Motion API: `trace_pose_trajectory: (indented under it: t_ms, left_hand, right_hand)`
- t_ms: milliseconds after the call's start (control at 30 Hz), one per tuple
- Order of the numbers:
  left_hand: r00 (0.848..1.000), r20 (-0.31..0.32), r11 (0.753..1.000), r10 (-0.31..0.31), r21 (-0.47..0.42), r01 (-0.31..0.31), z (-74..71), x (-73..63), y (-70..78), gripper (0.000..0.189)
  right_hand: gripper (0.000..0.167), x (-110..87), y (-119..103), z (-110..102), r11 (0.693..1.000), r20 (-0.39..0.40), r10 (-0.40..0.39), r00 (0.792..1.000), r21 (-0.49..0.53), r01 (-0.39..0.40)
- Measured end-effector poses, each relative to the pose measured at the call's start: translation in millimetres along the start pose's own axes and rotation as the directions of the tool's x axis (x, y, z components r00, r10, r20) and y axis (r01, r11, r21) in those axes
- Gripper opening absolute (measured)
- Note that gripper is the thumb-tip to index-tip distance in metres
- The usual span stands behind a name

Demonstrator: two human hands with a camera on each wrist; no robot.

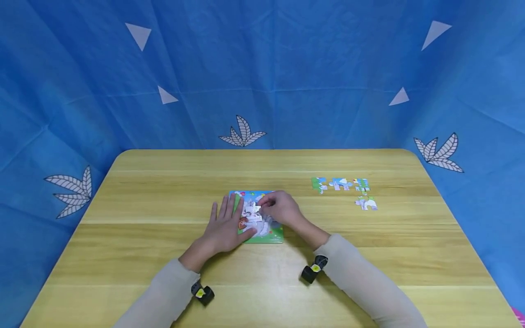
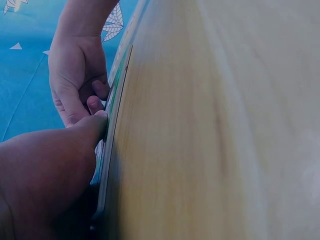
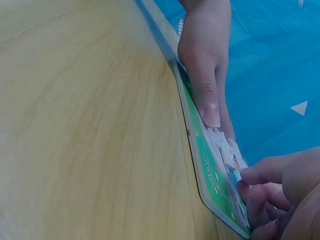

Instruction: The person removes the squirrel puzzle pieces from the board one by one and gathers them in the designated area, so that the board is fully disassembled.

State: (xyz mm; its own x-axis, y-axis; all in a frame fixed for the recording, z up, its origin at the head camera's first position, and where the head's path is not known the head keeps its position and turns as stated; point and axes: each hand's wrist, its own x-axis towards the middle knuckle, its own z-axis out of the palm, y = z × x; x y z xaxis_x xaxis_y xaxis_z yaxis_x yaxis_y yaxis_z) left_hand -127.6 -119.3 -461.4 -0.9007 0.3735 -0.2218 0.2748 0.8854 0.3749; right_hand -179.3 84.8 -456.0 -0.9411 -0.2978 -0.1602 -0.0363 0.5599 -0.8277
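A small jigsaw puzzle board [image 1: 274, 238] with a green lower border and a grey cartoon animal lies on the table. Spread flat with fingers straight, my left hand [image 1: 225, 230] rests over its left side, the thumb along the lower part. My right hand [image 1: 283, 209] comes in over the upper right, its thumb and index finger pinching a pale puzzle piece [image 1: 256, 206] at the picture's middle. In the right wrist view, the fingertips sit right at the raised whitish pieces [image 3: 229, 154], and the remaining fingers are curled. The piece's far side is partly hidden by the fingers.
Several loose puzzle pieces lie to the right on the wooden table [image 1: 164, 264]: a green one [image 1: 318, 184], a blue one [image 1: 340, 183], a green-and-yellow one [image 1: 362, 184] and a grey-green one [image 1: 366, 203]. A blue curtain [image 1: 270, 68] hangs behind the table.
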Motion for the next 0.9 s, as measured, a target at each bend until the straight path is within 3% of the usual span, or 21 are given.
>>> trace_pose_trajectory:
  t_ms: [600,900]
  left_hand:
    - [1.000,0.008,0.999,-0.014,0.032,0.013,4.5,2.6,-3.4,0.097]
    - [1.000,0.002,1.000,-0.014,0.020,0.014,9.6,3.9,-6.9,0.096]
  right_hand:
    - [0.004,-1.0,1.8,-2.8,0.996,0.028,-0.005,1.000,0.088,0.002]
    - [0.009,0.3,4.2,-7.8,0.980,0.042,0.068,0.997,0.185,-0.075]
